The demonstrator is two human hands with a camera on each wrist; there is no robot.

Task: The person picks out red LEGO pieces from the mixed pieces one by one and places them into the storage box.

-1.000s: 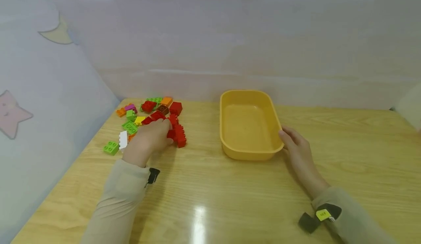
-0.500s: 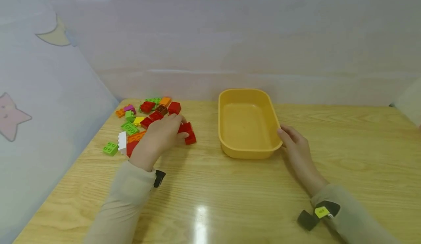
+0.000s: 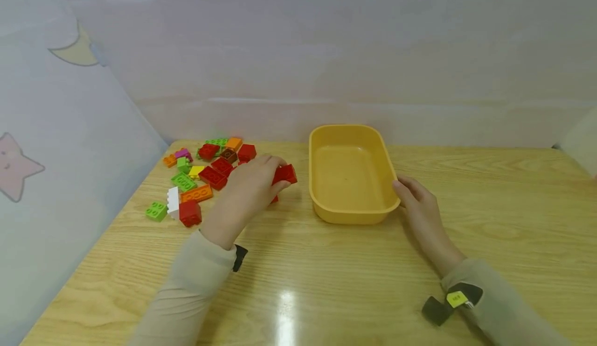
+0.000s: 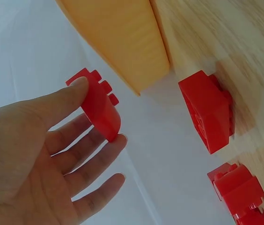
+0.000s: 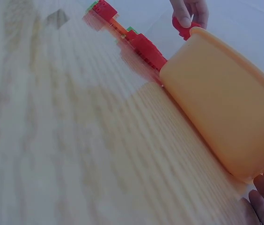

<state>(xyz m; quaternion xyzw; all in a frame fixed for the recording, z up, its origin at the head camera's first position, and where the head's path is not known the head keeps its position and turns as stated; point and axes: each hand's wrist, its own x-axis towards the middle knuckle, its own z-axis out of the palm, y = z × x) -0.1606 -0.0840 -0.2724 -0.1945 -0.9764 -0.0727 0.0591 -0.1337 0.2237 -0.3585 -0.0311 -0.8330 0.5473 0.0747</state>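
Note:
A red toy brick is pinched between the thumb and fingers of my left hand, above the table just left of the yellow tub. In the left wrist view the held brick shows its studs and a curved side, while the little finger stays off it. My right hand holds the tub's right side, thumb at the rim and fingers against the outer wall. Below the left hand, more red bricks lie on the table, partly hidden in the head view.
Loose bricks in several colours lie at the left of the table, among them an orange one, a white one and a green one. A pale wall covering rises behind the table.
My left hand has picked up a red brick from the pile and carried it right, toward the tub. Bricks once under the hand now show. The right hand keeps its place on the tub.

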